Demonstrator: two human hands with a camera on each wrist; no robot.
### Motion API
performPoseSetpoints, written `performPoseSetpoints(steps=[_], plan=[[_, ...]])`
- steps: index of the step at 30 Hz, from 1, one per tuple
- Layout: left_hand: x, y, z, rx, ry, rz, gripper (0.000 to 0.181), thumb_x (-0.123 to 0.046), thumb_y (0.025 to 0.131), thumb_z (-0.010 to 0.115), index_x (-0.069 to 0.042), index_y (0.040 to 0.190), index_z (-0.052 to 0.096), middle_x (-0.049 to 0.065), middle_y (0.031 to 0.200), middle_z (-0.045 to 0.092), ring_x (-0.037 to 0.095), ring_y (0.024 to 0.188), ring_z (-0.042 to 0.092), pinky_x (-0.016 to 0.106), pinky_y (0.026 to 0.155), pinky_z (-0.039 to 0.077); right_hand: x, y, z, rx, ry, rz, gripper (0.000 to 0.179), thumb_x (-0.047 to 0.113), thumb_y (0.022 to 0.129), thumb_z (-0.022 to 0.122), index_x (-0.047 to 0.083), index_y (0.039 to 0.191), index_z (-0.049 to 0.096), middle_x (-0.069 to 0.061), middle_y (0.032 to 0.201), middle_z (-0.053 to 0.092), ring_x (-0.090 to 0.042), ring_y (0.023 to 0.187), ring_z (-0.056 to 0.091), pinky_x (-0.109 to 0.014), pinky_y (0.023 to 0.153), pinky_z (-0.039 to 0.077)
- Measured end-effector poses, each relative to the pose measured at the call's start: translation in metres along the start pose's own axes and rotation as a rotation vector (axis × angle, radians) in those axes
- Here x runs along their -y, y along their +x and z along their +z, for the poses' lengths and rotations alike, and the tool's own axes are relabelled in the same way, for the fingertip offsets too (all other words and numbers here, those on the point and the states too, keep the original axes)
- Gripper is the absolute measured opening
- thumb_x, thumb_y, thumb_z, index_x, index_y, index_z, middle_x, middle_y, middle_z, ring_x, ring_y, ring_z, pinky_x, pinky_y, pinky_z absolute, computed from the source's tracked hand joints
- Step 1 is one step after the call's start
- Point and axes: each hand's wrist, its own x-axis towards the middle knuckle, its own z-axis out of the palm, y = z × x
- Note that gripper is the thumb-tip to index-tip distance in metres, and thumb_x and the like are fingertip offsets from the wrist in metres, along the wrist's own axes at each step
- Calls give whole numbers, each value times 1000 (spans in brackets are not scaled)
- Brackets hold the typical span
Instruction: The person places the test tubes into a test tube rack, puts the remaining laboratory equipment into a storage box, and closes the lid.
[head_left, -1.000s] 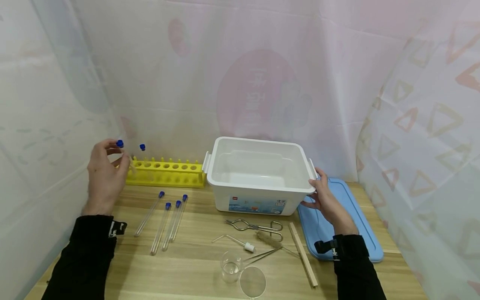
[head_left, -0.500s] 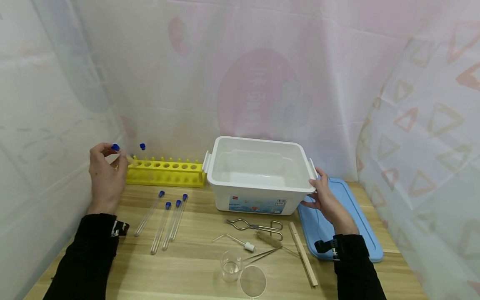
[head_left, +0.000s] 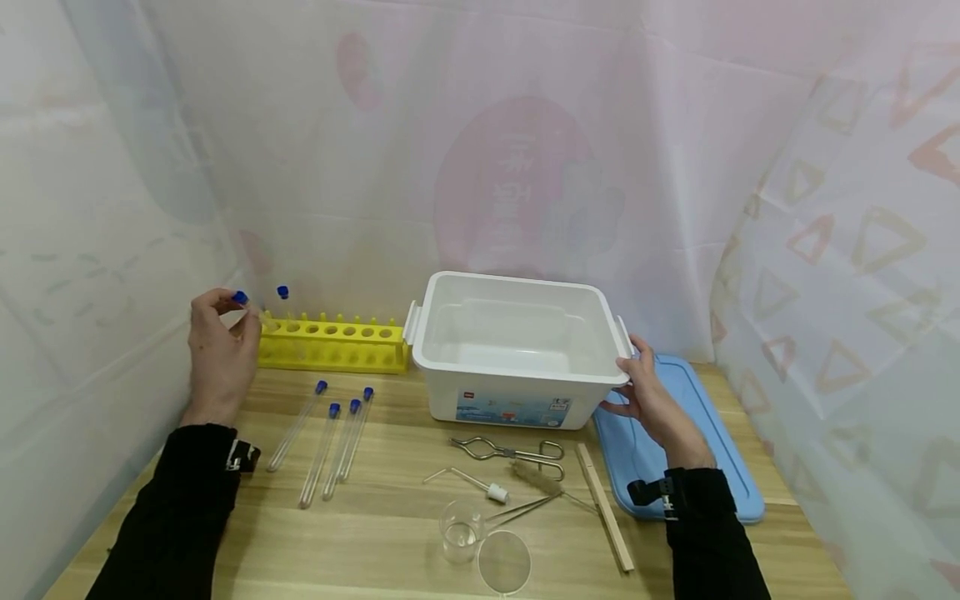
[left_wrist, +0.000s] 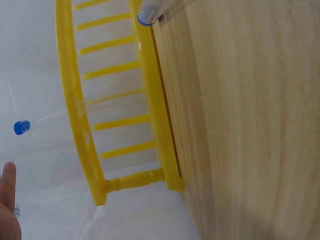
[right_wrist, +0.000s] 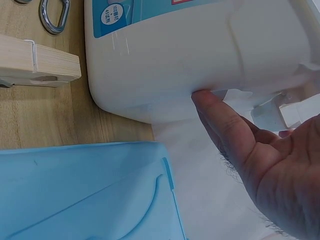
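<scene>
At the left end of the yellow test tube rack, my left hand pinches a test tube near its blue cap. That tube leans; its lower end reaches toward the rack's leftmost holes, but whether it is inside one I cannot tell. Another blue-capped test tube stands in the rack beside it. My right hand holds the right end of the white plastic bin, fingers at its handle and wall. In the right wrist view a finger touches the bin's side.
Several capped test tubes lie before the rack. In front of the bin are crucible tongs, a bent glass tube with stopper, a brush, tweezers, a beaker, a round glass piece, a wooden clamp. A blue lid lies right.
My left hand has shifted slightly to the right along with the tube, whose cap has dropped a little and tilted. The right hand and the bin stay in place.
</scene>
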Motion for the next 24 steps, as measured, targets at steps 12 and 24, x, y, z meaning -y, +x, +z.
performPoseSetpoints(steps=[12,24], plan=[[9,15,4,92,33,3,51,-23,125,50,-6,170,34,25,162,48,39,153,56,59,130,56,-2,3,0,-6,5,5,86,49,122,42,37,185,-15,-26,192,20,-56,170,46,-69,124,59],[15,36,6,203,107,39,53,-24,125,47,-2,172,38,30,159,52,46,149,58,68,120,59,-4,3,-2,0,-5,-14,84,49,123,41,37,185,-14,-25,192,20,-57,169,46,-71,124,58]])
